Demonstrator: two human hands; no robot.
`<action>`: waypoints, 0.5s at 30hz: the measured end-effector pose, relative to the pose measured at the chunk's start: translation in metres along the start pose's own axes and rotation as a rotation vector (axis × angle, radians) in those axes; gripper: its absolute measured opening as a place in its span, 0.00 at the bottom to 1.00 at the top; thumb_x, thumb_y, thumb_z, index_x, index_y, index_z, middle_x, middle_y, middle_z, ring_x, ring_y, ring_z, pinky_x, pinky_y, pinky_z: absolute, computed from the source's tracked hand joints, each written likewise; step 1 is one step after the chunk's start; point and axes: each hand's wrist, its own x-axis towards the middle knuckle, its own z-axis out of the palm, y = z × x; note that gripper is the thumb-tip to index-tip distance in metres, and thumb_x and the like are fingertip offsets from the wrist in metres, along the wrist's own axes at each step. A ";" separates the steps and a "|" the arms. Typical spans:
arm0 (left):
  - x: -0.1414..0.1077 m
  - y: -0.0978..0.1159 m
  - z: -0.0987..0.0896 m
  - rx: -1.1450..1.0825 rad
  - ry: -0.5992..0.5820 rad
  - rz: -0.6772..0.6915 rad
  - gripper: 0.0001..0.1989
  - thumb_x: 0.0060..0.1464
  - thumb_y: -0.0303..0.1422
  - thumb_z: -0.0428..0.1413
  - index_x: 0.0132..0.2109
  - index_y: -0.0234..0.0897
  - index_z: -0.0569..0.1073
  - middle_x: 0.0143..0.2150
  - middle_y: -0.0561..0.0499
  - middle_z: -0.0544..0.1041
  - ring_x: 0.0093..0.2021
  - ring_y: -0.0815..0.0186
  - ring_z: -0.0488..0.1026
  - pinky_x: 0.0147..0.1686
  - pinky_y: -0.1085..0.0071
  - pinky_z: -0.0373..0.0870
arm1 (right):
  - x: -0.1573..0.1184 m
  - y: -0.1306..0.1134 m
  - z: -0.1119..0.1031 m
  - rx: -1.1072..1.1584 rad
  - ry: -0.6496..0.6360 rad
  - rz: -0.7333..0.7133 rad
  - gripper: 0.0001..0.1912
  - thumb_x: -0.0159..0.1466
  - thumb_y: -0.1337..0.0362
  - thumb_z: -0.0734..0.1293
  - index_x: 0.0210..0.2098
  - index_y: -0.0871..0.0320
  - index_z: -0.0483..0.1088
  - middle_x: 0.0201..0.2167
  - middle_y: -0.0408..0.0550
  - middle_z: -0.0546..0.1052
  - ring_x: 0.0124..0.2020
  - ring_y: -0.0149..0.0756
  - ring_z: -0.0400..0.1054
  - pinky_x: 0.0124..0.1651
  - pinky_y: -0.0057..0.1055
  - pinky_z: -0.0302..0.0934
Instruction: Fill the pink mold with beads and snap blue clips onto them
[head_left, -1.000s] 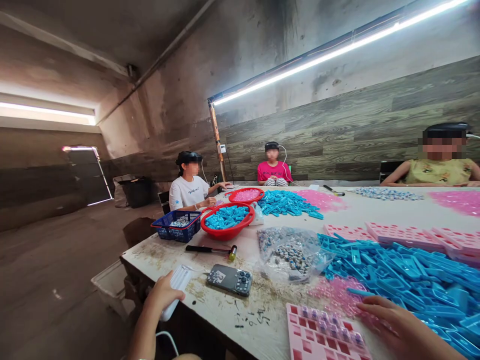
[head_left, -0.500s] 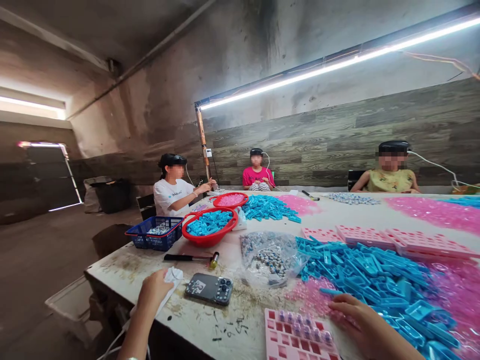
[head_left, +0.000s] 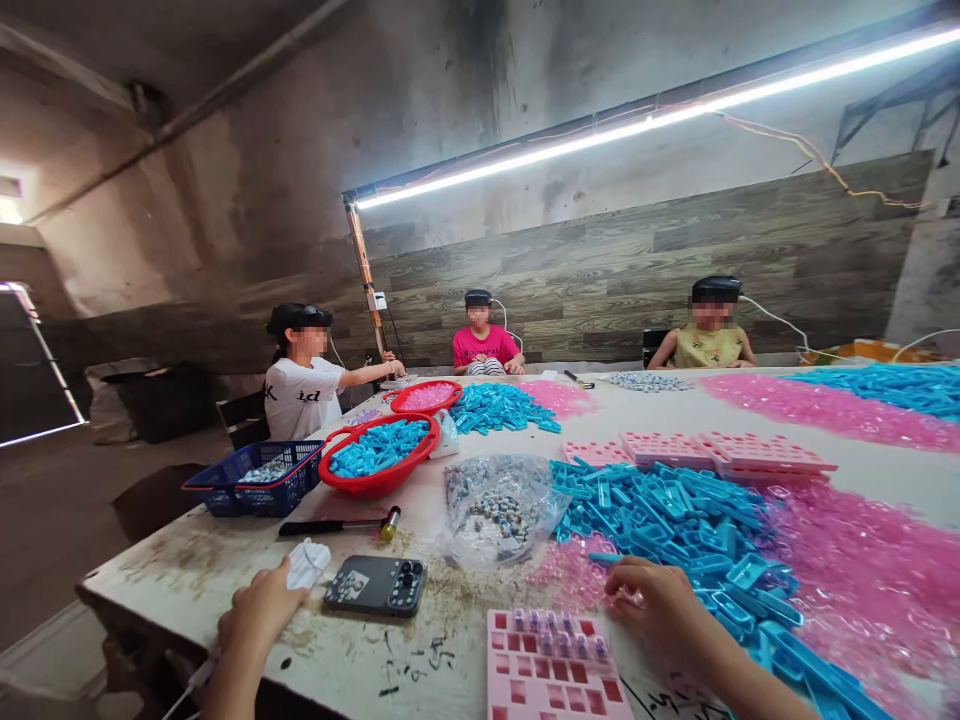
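My left hand (head_left: 259, 605) is at the table's near left edge, its fingers closed on a folded white face mask (head_left: 307, 562). A grey phone (head_left: 375, 585) lies just right of it. My right hand (head_left: 651, 592) is low over the small clear pink pieces (head_left: 574, 570), fingers bent together; whatever is in them is hidden. A blue plastic piece (head_left: 601, 557) sticks out beside its fingertips. Between my hands and nearer me lies a pink tray (head_left: 525, 665) with square holes. Several small clear-and-purple parts (head_left: 559, 632) stand in its back rows.
A heap of blue plastic pieces (head_left: 675, 520) spreads behind my right hand. Farther off are a bag of small metal parts (head_left: 499, 520), a hammer (head_left: 337, 526), a red basin (head_left: 386, 488), a blue basket (head_left: 259, 490) and stacked pink trays (head_left: 769, 455). Three people sit around the table.
My view has swung to the right, so the table's contents sit farther left. Both hands stay near the same things. The person at the left has stretched an arm out farther.
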 end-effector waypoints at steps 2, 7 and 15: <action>-0.002 0.010 -0.011 0.054 -0.011 0.005 0.22 0.45 0.35 0.51 0.50 0.36 0.69 0.45 0.39 0.73 0.47 0.48 0.69 0.43 0.58 0.64 | 0.003 0.001 0.000 -0.002 -0.006 0.018 0.11 0.50 0.71 0.60 0.26 0.54 0.73 0.31 0.46 0.76 0.34 0.39 0.70 0.38 0.33 0.58; -0.041 0.079 -0.068 -0.010 0.081 0.388 0.24 0.49 0.31 0.50 0.55 0.31 0.65 0.55 0.41 0.66 0.55 0.56 0.62 0.53 0.66 0.58 | 0.011 -0.001 0.003 -0.024 -0.002 0.081 0.14 0.48 0.74 0.60 0.30 0.56 0.74 0.32 0.47 0.76 0.33 0.38 0.69 0.35 0.30 0.57; -0.091 0.215 -0.085 -0.038 -0.381 0.878 0.22 0.40 0.28 0.58 0.47 0.42 0.73 0.36 0.53 0.77 0.38 0.61 0.72 0.38 0.71 0.64 | 0.005 -0.014 -0.014 0.133 0.060 0.143 0.12 0.50 0.73 0.64 0.33 0.62 0.75 0.30 0.51 0.78 0.33 0.39 0.70 0.37 0.31 0.60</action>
